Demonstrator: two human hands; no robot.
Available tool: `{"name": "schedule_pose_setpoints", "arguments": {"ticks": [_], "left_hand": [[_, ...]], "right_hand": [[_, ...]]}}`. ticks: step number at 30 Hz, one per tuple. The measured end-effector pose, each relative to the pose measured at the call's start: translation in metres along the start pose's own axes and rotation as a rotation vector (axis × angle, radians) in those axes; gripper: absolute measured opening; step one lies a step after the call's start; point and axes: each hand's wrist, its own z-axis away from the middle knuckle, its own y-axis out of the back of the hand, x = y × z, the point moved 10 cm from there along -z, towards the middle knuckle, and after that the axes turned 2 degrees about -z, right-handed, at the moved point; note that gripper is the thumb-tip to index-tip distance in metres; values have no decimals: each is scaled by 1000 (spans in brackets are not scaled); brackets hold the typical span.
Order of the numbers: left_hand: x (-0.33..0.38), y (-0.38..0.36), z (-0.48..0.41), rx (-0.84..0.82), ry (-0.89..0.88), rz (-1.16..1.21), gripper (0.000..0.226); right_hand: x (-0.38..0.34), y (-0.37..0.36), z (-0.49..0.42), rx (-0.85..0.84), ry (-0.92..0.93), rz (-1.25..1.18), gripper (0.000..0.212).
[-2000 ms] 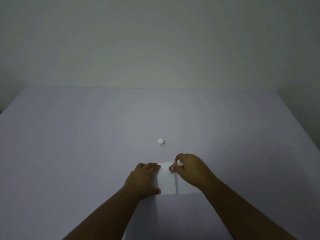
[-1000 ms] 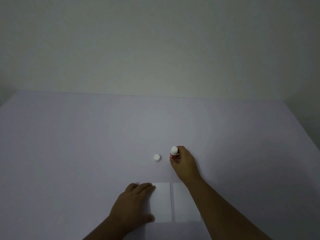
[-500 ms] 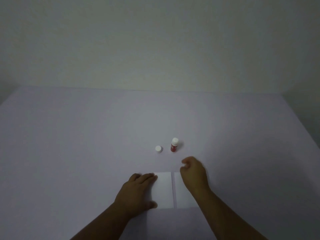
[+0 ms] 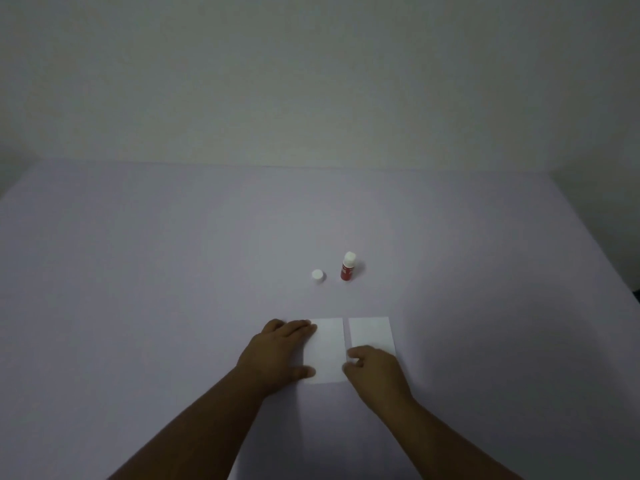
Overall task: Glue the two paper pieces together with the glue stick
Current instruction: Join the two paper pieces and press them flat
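Two white paper pieces lie side by side on the table, a narrow gap between them. My left hand [image 4: 277, 353] rests flat on the left edge of the left paper piece [image 4: 329, 348], fingers spread. My right hand [image 4: 375, 372] sits on the near part of the right paper piece [image 4: 370, 332], fingers curled at its inner edge; whether it pinches the sheet is unclear. The red glue stick [image 4: 347, 266] stands upright and uncapped beyond the papers. Its white cap [image 4: 318, 275] lies just left of it.
The table [image 4: 138, 289] is a pale lilac surface that ends at a plain wall behind. Its right edge runs diagonally at the far right.
My right hand set the glue stick upright beside the cap, let go, and drew back onto the right paper piece. My left hand stayed on the left paper piece.
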Motion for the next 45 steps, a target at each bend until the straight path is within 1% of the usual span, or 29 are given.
{"name": "schedule_pose_setpoints", "arguments": {"ticks": [6, 10, 14, 19, 25, 27, 29, 30, 31, 32, 33, 34, 36, 37, 39, 41, 43, 44, 45], "left_hand": [[3, 3, 0, -1, -14, -12, 80], [3, 3, 0, 9, -1, -7, 77], [3, 4, 1, 32, -3, -5, 73], [3, 3, 0, 31, 7, -21, 71], [4, 3, 3, -4, -6, -1, 73], [5, 8, 5, 38, 0, 111, 71], [3, 24, 9, 194, 31, 334, 63], [-2, 30, 14, 277, 92, 474, 57], [-10, 30, 19, 324, 191, 629, 52], [-16, 23, 25, 320, 303, 775, 46], [-18, 13, 28, 271, 397, 894, 39], [-16, 2, 30, 206, 457, 989, 31], [-7, -11, 31, 119, 498, 1152, 16], [-3, -10, 31, 115, 502, 1210, 12], [2, -5, 31, 143, 501, 1264, 11], [7, 3, 31, 191, 491, 1252, 10], [11, 13, 31, 259, 493, 1216, 9], [15, 18, 31, 285, 487, 1204, 8], [20, 21, 30, 295, 470, 1202, 9]], "right_hand": [[4, -2, 1, 33, -57, -102, 32], [-2, -3, 4, 61, -26, -36, 37], [-2, -2, 7, 84, -10, 16, 31], [2, -4, 3, 74, -42, -47, 22], [7, -5, -1, 58, -79, -148, 23], [7, -5, -1, 45, -82, -166, 23], [6, -3, -1, 49, -80, -201, 20], [6, -1, 0, 56, -79, -226, 18], [6, 1, 1, 63, -76, -254, 15], [6, 3, 2, 68, -72, -282, 14], [5, 4, 2, 70, -67, -307, 13], [5, 5, 3, 69, -63, -329, 13], [4, 6, 5, 64, -62, -364, 11], [5, 7, 5, 62, -66, -378, 11], [7, 11, 6, 85, -80, -390, 12], [7, 27, 10, 216, -64, -356, 11], [-5, 45, 19, 361, 32, -345, 11], [-14, 48, 22, 375, 89, -357, 10], [-22, 46, 26, 352, 130, -367, 10]]}}
